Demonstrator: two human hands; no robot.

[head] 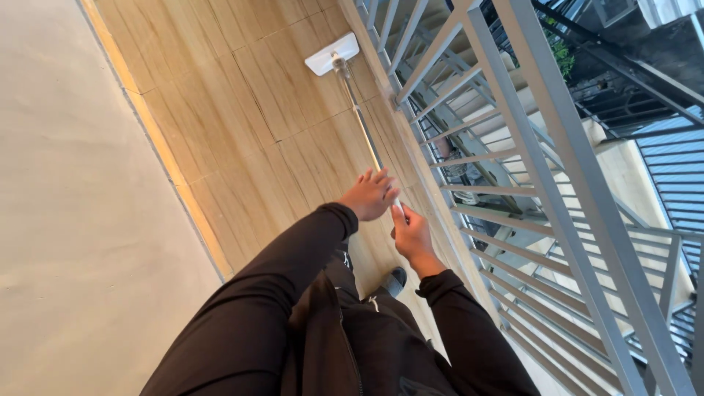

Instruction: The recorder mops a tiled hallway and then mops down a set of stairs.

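While the flat white mop head [332, 53] lies on the wood-look floor [242, 110] beside the grey railing [513, 147], we see right hand [412, 235] gripping the handle [364, 132], left hand [370, 194] fingers spread, steadying it.

Light: bright daylight from the railing [513, 169] side
Shadows: soft, faint on the floor [242, 110]
Focus: sharp, edges slightly stretched

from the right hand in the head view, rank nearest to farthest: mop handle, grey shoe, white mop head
1. mop handle: gripped in the right hand, running up the floor.
2. grey shoe: just below the hand.
3. white mop head: far end, by the railing.
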